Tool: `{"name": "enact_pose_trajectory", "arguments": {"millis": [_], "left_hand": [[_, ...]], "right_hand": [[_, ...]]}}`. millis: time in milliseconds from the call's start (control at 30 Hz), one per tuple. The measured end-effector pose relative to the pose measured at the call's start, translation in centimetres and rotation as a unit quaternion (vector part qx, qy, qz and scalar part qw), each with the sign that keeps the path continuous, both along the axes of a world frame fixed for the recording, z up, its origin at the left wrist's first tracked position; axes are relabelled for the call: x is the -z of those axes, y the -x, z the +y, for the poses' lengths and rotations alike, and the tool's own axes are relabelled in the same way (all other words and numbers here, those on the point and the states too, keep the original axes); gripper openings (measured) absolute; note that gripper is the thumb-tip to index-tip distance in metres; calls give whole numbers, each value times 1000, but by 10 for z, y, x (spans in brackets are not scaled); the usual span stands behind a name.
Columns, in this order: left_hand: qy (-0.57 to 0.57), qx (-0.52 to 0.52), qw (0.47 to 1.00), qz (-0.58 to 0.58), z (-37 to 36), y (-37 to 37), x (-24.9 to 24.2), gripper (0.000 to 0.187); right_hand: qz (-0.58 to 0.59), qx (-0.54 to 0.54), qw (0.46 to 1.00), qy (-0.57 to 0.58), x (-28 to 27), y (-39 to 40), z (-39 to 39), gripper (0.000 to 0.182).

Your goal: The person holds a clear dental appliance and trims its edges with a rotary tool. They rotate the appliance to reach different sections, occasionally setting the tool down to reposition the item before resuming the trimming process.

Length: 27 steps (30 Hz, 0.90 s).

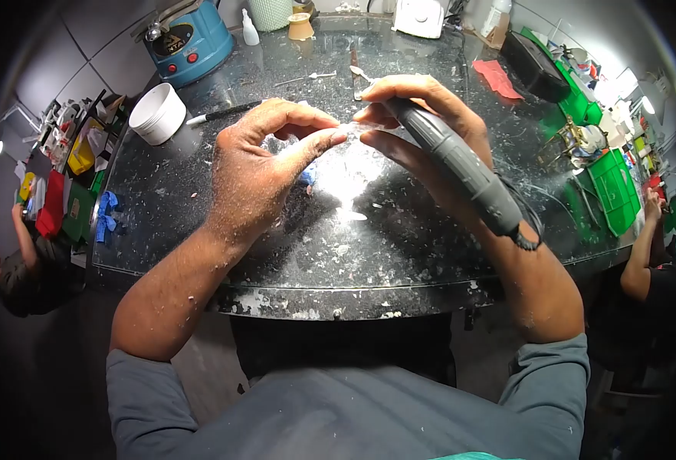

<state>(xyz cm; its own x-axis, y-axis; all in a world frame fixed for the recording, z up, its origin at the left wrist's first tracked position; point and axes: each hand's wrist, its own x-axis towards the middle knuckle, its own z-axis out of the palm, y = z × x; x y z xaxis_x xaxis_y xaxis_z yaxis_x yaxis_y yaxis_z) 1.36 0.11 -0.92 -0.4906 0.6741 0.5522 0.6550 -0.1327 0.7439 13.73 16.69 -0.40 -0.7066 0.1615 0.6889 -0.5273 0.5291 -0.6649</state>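
Note:
My left hand [255, 165], dusted with white powder, is closed, thumb and forefinger pinching one end of a small clear piece [362, 126]. My right hand [454, 115] is wrapped around a thick grey rotary handpiece [461, 165] that slants across the palm, its cord end near the wrist. The right fingertips reach the other side of the clear piece, which is too small and glare-washed to identify. Just beyond the right fingers, a thin flat-bladed tool [355, 60] lies on the black worktop [323, 268].
A white tub [157, 113], a black-and-white pen [227, 112] and a blue machine [192, 46] stand or lie at left. Red paper [497, 79], a black box [536, 65], a metal articulator [579, 142] and a green tray [614, 192] are at right. Other people sit at both sides.

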Motion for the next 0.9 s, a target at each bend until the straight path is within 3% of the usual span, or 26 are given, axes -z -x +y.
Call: {"name": "enact_pose_trajectory", "arguments": {"millis": [100, 200, 300, 433, 633, 733, 900], "left_hand": [[23, 1, 999, -47, 0, 0, -3, 10], [37, 3, 999, 15, 0, 4, 1, 14], [30, -11, 999, 7, -2, 2, -3, 14], [5, -31, 998, 49, 0, 1, -2, 13], [29, -17, 999, -43, -2, -2, -5, 6], [28, -17, 999, 23, -4, 2, -2, 11], [1, 3, 999, -33, 2, 3, 4, 13]], "right_hand": [[-15, -9, 1000, 10, 0, 0, 1, 34], [-46, -15, 997, 52, 5, 3, 1, 33], [-69, -4, 995, 78, 4, 1, 1, 32], [-44, -11, 996, 71, 7, 4, 5, 32], [-78, -28, 989, 127, 1, -1, 4, 31], [-60, -28, 991, 115, 1, -1, 3, 31], [-37, -27, 996, 75, 9, 5, 7, 29]]}}
